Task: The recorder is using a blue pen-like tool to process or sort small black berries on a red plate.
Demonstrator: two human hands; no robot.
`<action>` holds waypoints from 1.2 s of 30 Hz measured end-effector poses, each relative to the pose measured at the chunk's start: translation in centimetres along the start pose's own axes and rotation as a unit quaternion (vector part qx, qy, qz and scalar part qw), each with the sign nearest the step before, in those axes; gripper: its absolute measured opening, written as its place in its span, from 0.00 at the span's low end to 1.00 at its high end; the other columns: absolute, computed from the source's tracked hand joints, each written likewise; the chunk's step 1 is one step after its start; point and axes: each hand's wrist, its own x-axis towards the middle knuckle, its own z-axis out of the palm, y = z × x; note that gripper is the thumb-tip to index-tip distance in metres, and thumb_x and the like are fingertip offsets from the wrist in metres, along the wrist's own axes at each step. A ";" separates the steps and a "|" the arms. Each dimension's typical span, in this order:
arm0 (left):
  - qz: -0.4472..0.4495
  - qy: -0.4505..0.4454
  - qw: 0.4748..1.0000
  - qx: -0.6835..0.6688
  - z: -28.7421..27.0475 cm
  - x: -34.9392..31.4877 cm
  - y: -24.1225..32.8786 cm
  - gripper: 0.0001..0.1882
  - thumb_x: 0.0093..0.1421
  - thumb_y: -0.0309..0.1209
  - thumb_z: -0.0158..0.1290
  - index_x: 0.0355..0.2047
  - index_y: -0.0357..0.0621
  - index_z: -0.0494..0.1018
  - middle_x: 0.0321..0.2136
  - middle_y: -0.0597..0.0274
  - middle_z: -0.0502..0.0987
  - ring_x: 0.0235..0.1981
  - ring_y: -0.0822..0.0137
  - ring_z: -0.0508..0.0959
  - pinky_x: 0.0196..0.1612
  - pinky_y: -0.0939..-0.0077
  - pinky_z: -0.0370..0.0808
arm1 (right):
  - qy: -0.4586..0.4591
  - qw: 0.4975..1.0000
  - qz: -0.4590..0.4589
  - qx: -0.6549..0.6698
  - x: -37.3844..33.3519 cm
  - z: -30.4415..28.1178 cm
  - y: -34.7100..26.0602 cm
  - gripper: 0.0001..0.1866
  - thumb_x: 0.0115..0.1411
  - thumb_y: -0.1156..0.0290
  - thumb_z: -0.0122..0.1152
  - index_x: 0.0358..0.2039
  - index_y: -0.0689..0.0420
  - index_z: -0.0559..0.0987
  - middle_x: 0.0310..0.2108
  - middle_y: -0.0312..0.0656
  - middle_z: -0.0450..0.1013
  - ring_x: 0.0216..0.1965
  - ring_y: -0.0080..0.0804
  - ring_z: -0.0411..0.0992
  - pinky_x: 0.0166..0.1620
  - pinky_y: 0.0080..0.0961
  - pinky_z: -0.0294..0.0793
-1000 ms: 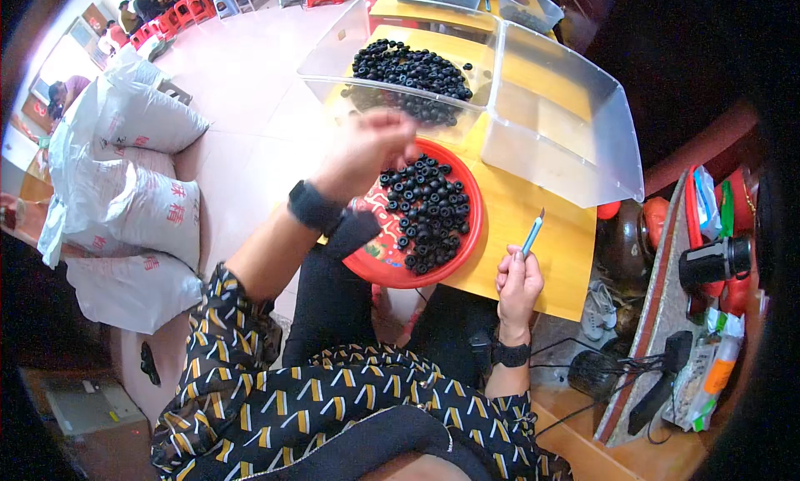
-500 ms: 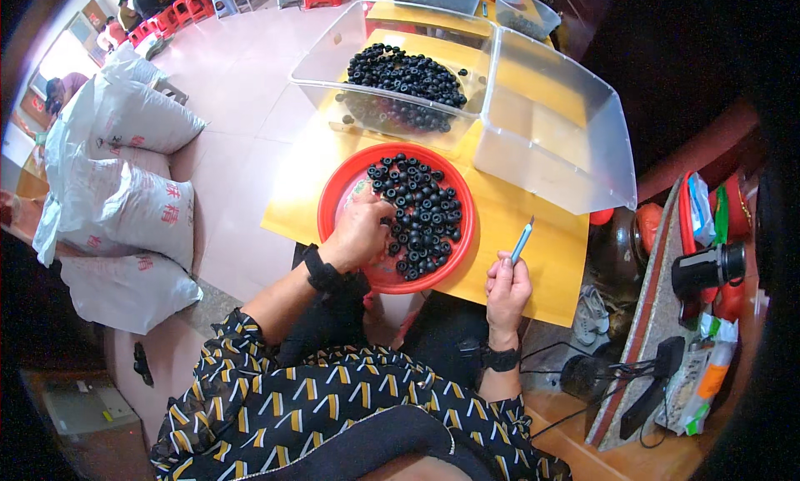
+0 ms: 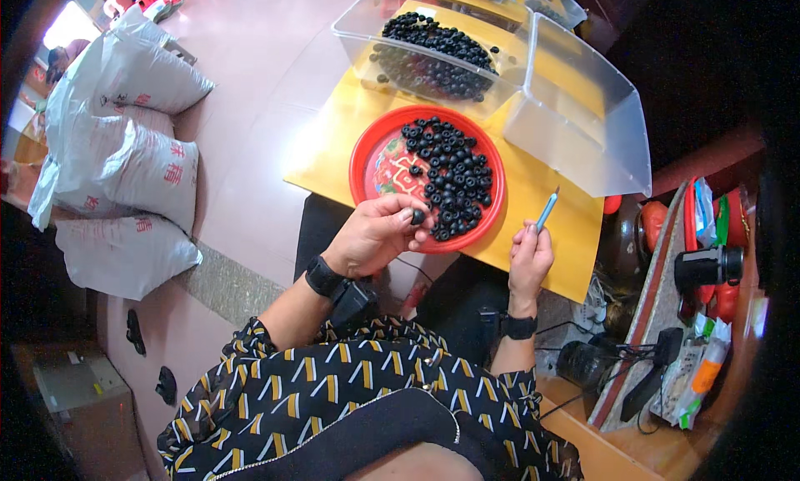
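Between the thumb and fingers of my left hand (image 3: 379, 235) is a small black round part (image 3: 418, 217), held over the near edge of a red tray (image 3: 360, 160). Many similar black parts (image 3: 454, 177), several with a hole through them, are heaped on the tray's right side. The bare left side shows a printed pattern. My right hand (image 3: 530, 256), to the right of the tray, grips a slim light-blue pen-shaped tool (image 3: 547, 212). Its narrow tip points up and away from me, apart from the parts. What kind of tool it is cannot be made out.
Behind the tray, a clear plastic bin (image 3: 354, 43) holds many more black parts. Beside it is another clear bin (image 3: 583, 118). Both rest on a yellow tabletop (image 3: 321, 164). White sacks (image 3: 158, 181) are stacked at left; a cluttered shelf (image 3: 637, 314) with cables stands at right.
My left hand has lifted from the tray toward me with one black part in its fingers. The tool stays in my right hand. The view has shifted, so the table sits higher and further right.
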 end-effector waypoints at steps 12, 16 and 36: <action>0.018 0.003 0.997 -0.071 0.0 -3.8 -0.4 0.11 0.55 0.26 0.50 0.39 0.44 0.68 0.26 0.61 0.66 0.28 0.71 0.66 0.31 0.77 0.64 | -0.179 0.973 -0.077 -0.124 -5.0 2.3 -3.5 0.13 0.62 0.69 0.45 0.40 0.65 0.73 0.21 0.32 0.66 0.20 0.16 0.62 0.25 0.14 0.61; 0.014 -0.005 0.994 -0.104 -0.4 -4.1 -0.7 0.11 0.55 0.25 0.49 0.40 0.43 0.68 0.27 0.61 0.68 0.27 0.71 0.67 0.32 0.77 0.64 | -0.223 0.938 -0.176 -0.199 -8.1 4.4 -6.4 0.13 0.55 0.74 0.54 0.41 0.64 0.72 0.28 0.51 0.72 0.28 0.41 0.73 0.31 0.28 0.71; 0.006 -0.024 0.988 -0.152 -0.8 -3.9 -0.9 0.10 0.57 0.26 0.47 0.40 0.41 0.67 0.32 0.58 0.72 0.27 0.69 0.68 0.33 0.74 0.66 | -0.237 0.898 -0.284 -0.237 -8.3 5.2 -7.1 0.15 0.50 0.78 0.57 0.40 0.63 0.73 0.23 0.47 0.68 0.21 0.42 0.69 0.25 0.31 0.68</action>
